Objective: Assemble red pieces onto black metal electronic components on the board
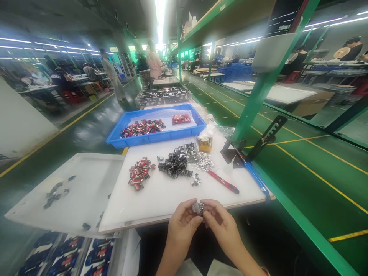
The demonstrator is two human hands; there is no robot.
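My left hand [181,224] and my right hand [222,224] meet at the near edge of the white work board [161,199]. Together they pinch one small dark-and-metal part [198,207] between fingertips. On the board ahead lie a pile of red parts [139,172], a pile of black parts [175,165], a heap of thin metal pins [202,161] and a few grey metal pieces [196,180]. A red-handled cutter [222,181] lies to the right of them.
A blue tray [156,124] with red-and-black parts stands behind the board. A clear lid-like tray [71,191] with several dark bits overhangs at left. A green conveyor [301,168] runs along the right with a black bracket [258,143]. People stand far down the aisle.
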